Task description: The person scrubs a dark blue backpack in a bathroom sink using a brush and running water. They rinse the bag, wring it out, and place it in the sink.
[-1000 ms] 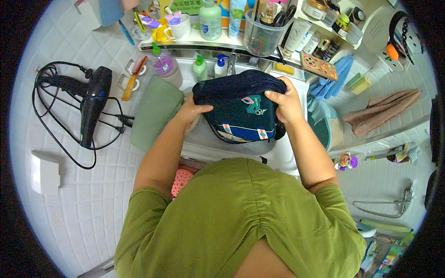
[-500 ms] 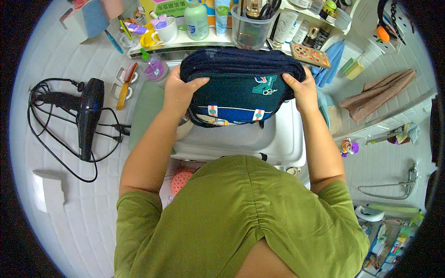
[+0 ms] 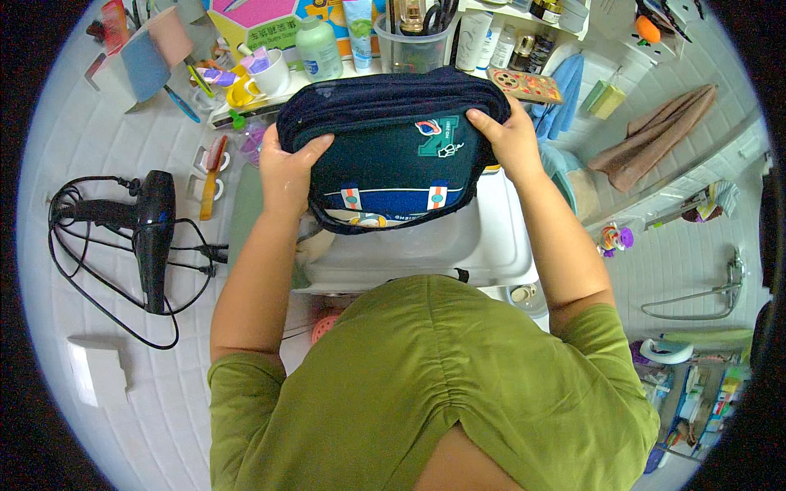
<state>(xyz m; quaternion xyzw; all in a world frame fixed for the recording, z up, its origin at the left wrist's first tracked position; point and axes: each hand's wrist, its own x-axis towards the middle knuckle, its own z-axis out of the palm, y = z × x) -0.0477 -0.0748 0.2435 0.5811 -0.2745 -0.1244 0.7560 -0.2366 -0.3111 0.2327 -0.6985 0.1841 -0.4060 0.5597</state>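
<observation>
White tiled wall (image 3: 172, 401), shiny white sink (image 3: 508, 237); left hand (image 3: 286, 170) and right hand (image 3: 514, 141) both clutched a chunky navy-and-green fabric bag (image 3: 385, 164).

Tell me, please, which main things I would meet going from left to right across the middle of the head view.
Black hair dryer, hairbrush, left hand, navy-and-green bag, right hand, brown towel.

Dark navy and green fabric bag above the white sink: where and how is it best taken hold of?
Probably by both short ends of the dark navy and green fabric bag, one hand coming in from each side, thumbs over its front. It is wide and looks soft, so gripping both ends should keep it level; the bare left hand and bare right hand hold it there.
</observation>
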